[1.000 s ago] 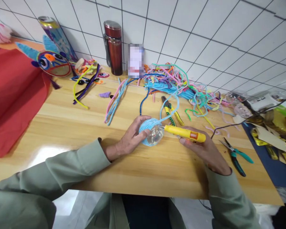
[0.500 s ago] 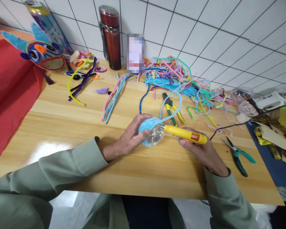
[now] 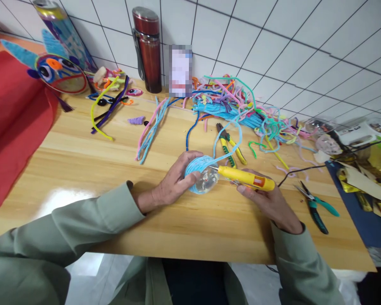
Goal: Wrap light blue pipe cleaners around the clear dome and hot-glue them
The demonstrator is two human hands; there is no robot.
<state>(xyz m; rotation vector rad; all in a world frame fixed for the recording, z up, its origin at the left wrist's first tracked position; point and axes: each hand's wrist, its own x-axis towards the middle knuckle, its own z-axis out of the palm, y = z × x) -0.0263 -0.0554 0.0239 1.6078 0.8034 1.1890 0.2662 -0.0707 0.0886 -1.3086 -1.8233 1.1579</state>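
A clear round ball (image 3: 207, 180), partly wrapped in light blue pipe cleaner (image 3: 197, 166), is gripped from the left by my left hand (image 3: 174, 180), thumb across its front. My right hand (image 3: 266, 197) holds a yellow glue gun (image 3: 246, 177) by its body, some fingers hidden beneath it. The gun's metal tip touches or nearly touches the edge of the blue wrapping. From the ball a loose blue strand (image 3: 240, 135) loops up toward the pile behind.
Yellow-green pliers (image 3: 230, 146) lie just behind the ball, teal pliers (image 3: 316, 207) at the right. A pipe cleaner heap (image 3: 231, 106), red thermos (image 3: 148, 51) and phone (image 3: 180, 72) line the wall. A decorated figure (image 3: 60, 74) and red cloth (image 3: 15, 127) are left. A black cable (image 3: 307, 168) crosses the right.
Both hands, the ball and the glue gun hold nearly the same positions. The view has shifted very slightly.
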